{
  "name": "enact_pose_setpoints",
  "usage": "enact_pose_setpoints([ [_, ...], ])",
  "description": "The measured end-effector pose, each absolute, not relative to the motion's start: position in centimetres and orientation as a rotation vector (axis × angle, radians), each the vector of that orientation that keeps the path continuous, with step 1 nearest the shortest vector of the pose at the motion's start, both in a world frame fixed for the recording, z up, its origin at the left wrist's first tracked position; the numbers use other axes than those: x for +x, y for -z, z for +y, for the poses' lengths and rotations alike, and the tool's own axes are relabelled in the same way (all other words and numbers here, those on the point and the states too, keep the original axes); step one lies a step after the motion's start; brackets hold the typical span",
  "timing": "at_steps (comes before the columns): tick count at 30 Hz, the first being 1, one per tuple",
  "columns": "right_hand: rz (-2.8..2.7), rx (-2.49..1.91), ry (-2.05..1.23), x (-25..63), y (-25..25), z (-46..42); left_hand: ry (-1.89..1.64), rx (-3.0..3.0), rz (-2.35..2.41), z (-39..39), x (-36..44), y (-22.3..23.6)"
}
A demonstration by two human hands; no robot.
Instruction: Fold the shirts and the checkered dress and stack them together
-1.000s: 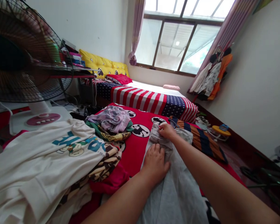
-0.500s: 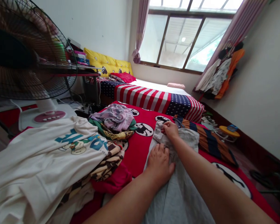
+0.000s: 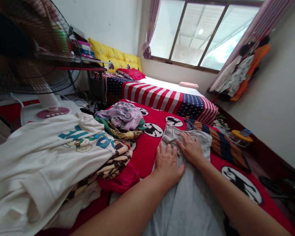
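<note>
A pair of grey pants [image 3: 191, 200], as far as its shape shows, lies stretched out on the red patterned bedspread [image 3: 145, 157]. My left hand [image 3: 168, 164] rests flat on its left side, fingers spread. Further up, near the gathered top end, my right hand [image 3: 192, 149] also presses on the cloth with its fingers apart. Neither hand grips anything. To the right of the grey cloth lies a brown and navy striped garment [image 3: 221, 146].
A white printed sweatshirt [image 3: 49, 167] and a pile of clothes with a lilac garment [image 3: 124, 114] on top lie to the left. Behind them stands a fan [image 3: 46, 98]. A second bed with a flag-pattern cover [image 3: 152, 98] is under the window.
My right hand has let go of its pinch on the cloth's top left part and now lies flat, a little lower and to the right. The left hand stays nearly in place.
</note>
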State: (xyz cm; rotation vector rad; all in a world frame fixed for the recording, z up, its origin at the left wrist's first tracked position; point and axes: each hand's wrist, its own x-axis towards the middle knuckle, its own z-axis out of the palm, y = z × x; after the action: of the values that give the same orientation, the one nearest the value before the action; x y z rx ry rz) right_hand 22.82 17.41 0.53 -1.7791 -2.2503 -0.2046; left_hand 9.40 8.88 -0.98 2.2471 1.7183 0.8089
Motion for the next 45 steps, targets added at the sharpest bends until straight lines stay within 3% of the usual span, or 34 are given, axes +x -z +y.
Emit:
enact_pose_setpoints([
  [7,-2.362,-2.072,0.032,22.7,-1.2,17.6,-0.841,2.315,1.726,9.0,9.1,1.7],
  [13,-2.322,-1.897,0.221,22.9,-1.0,9.5,-0.802,2.353,1.745,9.1,8.8,1.6],
  [18,-2.351,-1.927,0.114,22.9,1.2,4.8,-0.806,2.39,1.736,9.3,8.7,1.9],
  [34,-2.286,-1.919,0.051,22.5,0.8,4.6,-0.344,2.49,1.521,6.6,5.1,0.8],
  [45,-2.265,-1.912,0.064,22.5,1.1,4.9,-0.636,2.556,1.556,4.0,4.4,1.5],
])
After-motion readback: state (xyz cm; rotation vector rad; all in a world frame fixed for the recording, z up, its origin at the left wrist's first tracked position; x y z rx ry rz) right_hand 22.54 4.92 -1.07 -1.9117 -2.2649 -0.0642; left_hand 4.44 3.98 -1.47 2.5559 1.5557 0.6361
